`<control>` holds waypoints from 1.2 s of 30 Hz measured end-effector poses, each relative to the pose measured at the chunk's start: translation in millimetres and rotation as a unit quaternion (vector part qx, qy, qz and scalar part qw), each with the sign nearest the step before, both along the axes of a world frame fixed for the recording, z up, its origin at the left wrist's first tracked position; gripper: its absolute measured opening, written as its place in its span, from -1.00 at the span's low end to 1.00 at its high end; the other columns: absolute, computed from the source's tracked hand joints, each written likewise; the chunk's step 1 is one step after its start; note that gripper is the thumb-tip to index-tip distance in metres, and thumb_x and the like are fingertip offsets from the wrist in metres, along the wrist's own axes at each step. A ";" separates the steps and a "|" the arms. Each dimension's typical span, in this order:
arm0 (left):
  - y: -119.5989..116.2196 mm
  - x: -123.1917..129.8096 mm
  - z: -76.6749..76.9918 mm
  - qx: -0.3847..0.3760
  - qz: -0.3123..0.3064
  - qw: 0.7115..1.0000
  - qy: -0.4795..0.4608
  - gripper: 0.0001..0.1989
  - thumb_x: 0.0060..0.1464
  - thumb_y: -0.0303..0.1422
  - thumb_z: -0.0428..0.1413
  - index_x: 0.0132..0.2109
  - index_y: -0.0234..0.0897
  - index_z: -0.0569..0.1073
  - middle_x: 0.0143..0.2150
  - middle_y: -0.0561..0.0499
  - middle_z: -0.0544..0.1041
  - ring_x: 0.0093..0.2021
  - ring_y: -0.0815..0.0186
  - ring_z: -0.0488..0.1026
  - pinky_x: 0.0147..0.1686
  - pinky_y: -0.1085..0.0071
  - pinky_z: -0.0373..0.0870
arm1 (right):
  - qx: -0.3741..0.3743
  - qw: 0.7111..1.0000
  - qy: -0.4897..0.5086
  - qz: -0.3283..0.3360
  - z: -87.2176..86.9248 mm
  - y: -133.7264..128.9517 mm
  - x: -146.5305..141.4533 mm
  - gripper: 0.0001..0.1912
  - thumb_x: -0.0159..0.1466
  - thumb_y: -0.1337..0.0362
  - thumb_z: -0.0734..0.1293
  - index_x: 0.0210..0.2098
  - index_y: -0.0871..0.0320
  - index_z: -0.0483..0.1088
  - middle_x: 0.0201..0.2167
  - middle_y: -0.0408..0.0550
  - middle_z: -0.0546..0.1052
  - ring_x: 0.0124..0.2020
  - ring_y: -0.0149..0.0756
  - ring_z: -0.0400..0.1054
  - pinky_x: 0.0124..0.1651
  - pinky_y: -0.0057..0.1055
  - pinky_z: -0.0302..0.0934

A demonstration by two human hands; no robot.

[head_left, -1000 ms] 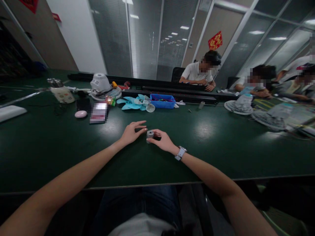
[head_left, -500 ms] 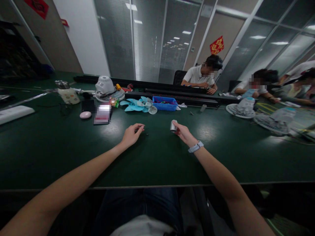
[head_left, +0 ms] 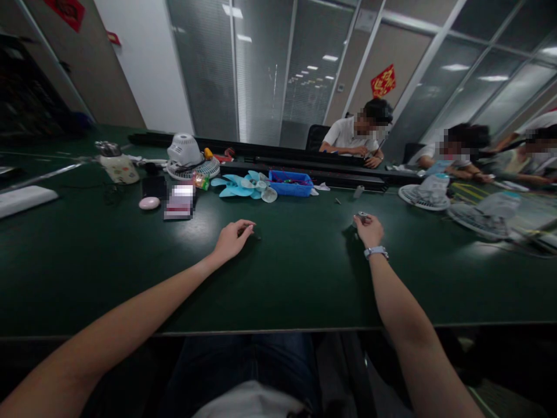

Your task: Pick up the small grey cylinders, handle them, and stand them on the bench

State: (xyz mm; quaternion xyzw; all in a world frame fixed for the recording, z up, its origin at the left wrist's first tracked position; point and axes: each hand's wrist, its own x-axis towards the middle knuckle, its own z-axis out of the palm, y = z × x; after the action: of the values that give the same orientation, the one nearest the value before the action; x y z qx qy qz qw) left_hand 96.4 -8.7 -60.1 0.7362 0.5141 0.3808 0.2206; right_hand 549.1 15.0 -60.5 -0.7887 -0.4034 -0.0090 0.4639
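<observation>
Over the green table (head_left: 278, 278), my right hand (head_left: 371, 230) grips a small silver metal cylinder (head_left: 359, 219) by its side, right of the middle. My left hand (head_left: 232, 239) rests left of centre with thumb and fingers pinched together; what they hold, if anything, is too small and dark to make out. A tiny dark piece (head_left: 258, 237) lies just right of its fingertips. Beyond my right hand stands a small grey cylinder (head_left: 358, 191).
Light blue fan blades (head_left: 241, 186) and a blue bin (head_left: 290, 183) sit at the back. White fan parts (head_left: 184, 152) and a patterned container (head_left: 117, 165) are back left; more fan parts (head_left: 424, 194) lie right. Several people work across the table.
My right hand has moved to the right with the silver cylinder, which is now tilted differently. My left hand has stayed in nearly the same place.
</observation>
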 end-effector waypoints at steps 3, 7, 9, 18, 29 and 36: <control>-0.3 0.0 0.9 -0.002 0.011 1.000 -0.025 -0.67 0.22 -0.21 -0.02 -0.01 -0.22 0.52 -0.23 -0.05 0.64 -0.20 0.19 0.56 -0.15 0.29 0.42 | 0.014 0.999 -0.025 -0.026 6.5 -2.9 -10.9 -0.42 0.10 0.08 0.42 0.05 0.22 0.34 -0.08 0.17 0.55 -0.07 -0.02 0.44 0.08 -0.04 0.19; -0.1 0.2 2.3 -0.016 0.041 0.997 -0.060 -0.68 0.20 -0.24 -0.04 -0.04 -0.25 0.50 -0.28 -0.03 0.62 -0.26 0.22 0.54 -0.21 0.32 0.40 | 0.090 0.981 -0.171 -0.005 20.8 -12.6 -63.4 -0.30 0.14 0.04 0.41 0.17 0.23 0.22 0.17 0.25 0.37 0.21 0.06 0.21 0.25 0.08 -0.04; 0.2 0.5 2.5 -0.023 0.053 0.996 -0.066 -0.69 0.18 -0.26 -0.05 -0.07 -0.25 0.50 -0.31 -0.02 0.61 -0.27 0.23 0.53 -0.23 0.33 0.39 | 0.097 0.962 -0.222 0.126 25.0 -22.8 -108.5 -0.41 0.25 0.03 0.31 0.18 0.19 0.24 0.20 0.20 0.34 0.27 0.00 0.15 0.28 0.04 -0.06; -0.1 1.5 2.4 -0.028 0.069 0.994 -0.076 -0.73 0.16 -0.29 -0.08 -0.14 -0.23 0.47 -0.35 0.02 0.61 -0.29 0.24 0.53 -0.24 0.34 0.37 | -0.084 0.737 -0.270 0.614 15.6 -60.6 -244.4 -0.58 0.45 0.12 0.09 0.24 -0.09 0.30 0.33 -0.14 0.24 0.40 -0.17 -0.04 0.33 -0.02 -0.10; -1.3 1.4 4.1 -0.031 0.061 0.996 -0.057 -0.74 0.16 -0.30 -0.07 -0.14 -0.23 0.48 -0.35 0.02 0.59 -0.31 0.24 0.51 -0.26 0.34 0.35 | 0.013 0.870 -0.188 0.455 20.6 -31.1 -177.9 -0.70 0.35 0.25 0.24 -0.03 -0.05 0.54 -0.06 -0.06 0.60 -0.02 -0.14 0.43 0.12 -0.13 0.16; -1.5 1.0 3.4 -0.024 0.049 0.997 -0.059 -0.74 0.16 -0.31 -0.07 -0.15 -0.23 0.48 -0.36 0.02 0.59 -0.30 0.24 0.52 -0.24 0.34 0.35 | 0.064 0.966 -0.231 0.091 34.7 -6.7 -35.1 -0.57 0.30 0.28 0.16 0.07 0.18 0.47 -0.02 0.12 0.56 -0.02 -0.05 0.41 0.08 -0.14 0.17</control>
State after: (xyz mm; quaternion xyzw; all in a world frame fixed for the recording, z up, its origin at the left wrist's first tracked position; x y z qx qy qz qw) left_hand 97.4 -10.2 -56.7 0.6813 0.5444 0.4213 0.2488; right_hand 514.0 8.3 -25.8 -0.6938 -0.5687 -0.1745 0.4059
